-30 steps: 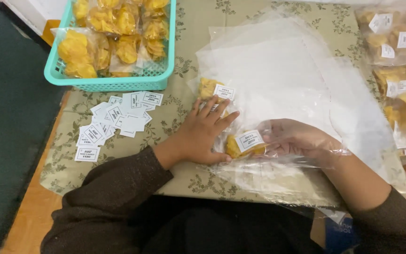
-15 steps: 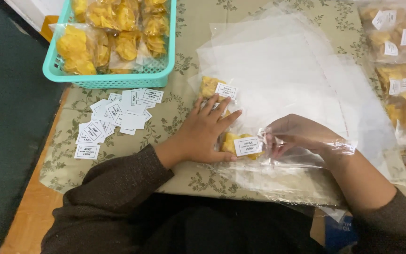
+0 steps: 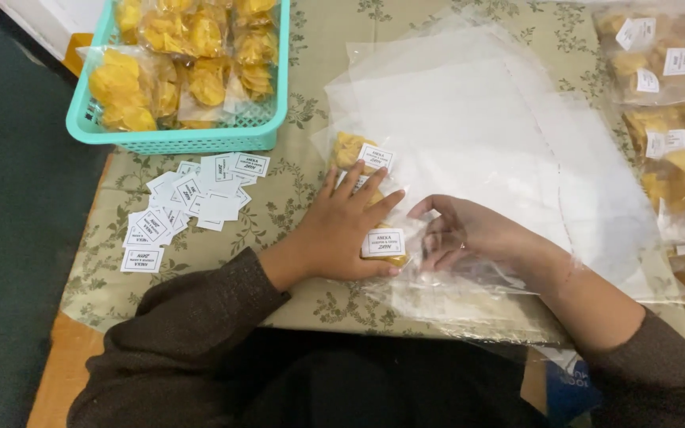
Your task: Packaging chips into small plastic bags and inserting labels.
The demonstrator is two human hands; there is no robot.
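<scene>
Pressing flat, the left hand (image 3: 342,234) pins a light, crinkly, fragile chip packet (image 3: 386,246); the right hand (image 3: 469,234), loosely curled inside a clear bag (image 3: 501,150), holds nothing; best gripped by its edges.

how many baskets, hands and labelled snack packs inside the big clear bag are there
Teal basket: 1
Hands, the left hand and the right hand: 2
Labelled snack packs inside the big clear bag, one by the fingertips and one under the hands: 2
Total: 5
</scene>
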